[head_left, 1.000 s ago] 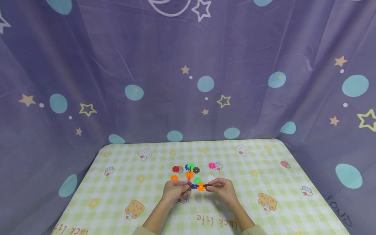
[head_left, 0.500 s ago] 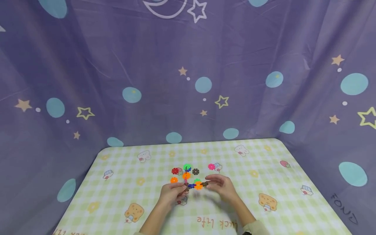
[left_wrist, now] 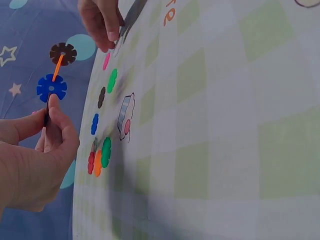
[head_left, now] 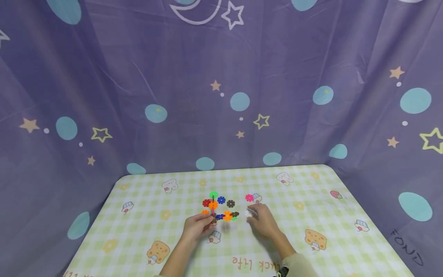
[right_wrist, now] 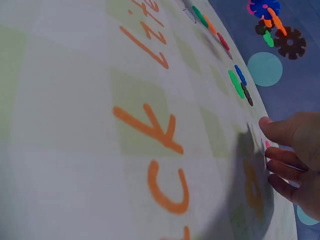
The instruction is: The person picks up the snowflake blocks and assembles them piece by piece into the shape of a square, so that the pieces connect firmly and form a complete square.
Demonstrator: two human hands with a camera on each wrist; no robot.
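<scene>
My left hand (head_left: 197, 229) pinches a brown disc at the corner of an L-shaped string of interlocking snowflake discs, held over the table. One arm of it runs right through a blue disc (left_wrist: 51, 88) and an orange disc (head_left: 227, 216) to a dark brown disc (left_wrist: 63, 53). The other arm rises through an orange disc (head_left: 213, 205) to a green disc (head_left: 213, 195). On the right, my right hand (head_left: 265, 221) is down near the tabletop, thumb and fingers apart on either side of a white disc (head_left: 247, 212); its fingertips are right at the disc.
Loose discs lie beyond the hands: red (head_left: 206, 202), blue (head_left: 221, 200), dark brown (head_left: 230, 204), pink (head_left: 249, 197) and green (left_wrist: 112, 80). A checked cloth (head_left: 138, 215) covers the table, and a purple curtain (head_left: 194, 134) stands behind its far edge.
My right hand has let go of the string's brown end disc and moved down to the white disc. My left hand has carried the string a little to the left.
</scene>
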